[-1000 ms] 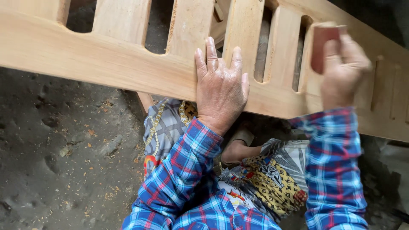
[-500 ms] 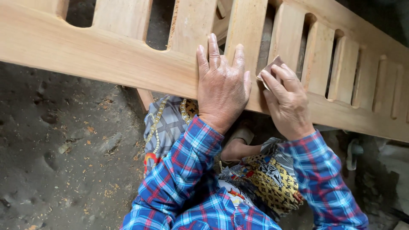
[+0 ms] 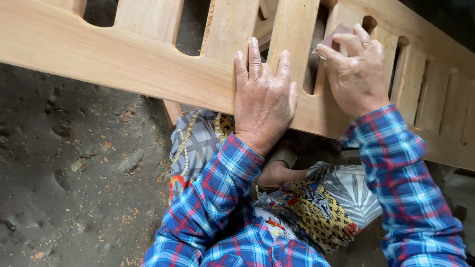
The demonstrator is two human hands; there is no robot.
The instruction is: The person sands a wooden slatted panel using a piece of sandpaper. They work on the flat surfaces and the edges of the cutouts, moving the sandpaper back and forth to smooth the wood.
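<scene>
Pressing flat, the left hand (image 3: 263, 101) lay open on the slatted wooden panel (image 3: 123, 59) across the person's lap. The right hand (image 3: 355, 69) pinched a sandpaper piece (image 3: 335, 33) against a slat (image 3: 332, 74), beside a slot.

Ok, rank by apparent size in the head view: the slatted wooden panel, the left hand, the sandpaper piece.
1. slatted wooden panel
2. left hand
3. sandpaper piece, largely hidden under the right hand

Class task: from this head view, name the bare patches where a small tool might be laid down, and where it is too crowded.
Free: the long rail left of the left hand, and the dusty floor below it. Crowded: the slats between that hand and the right hand, which presses a sanding block, and the lap under the frame.
</scene>
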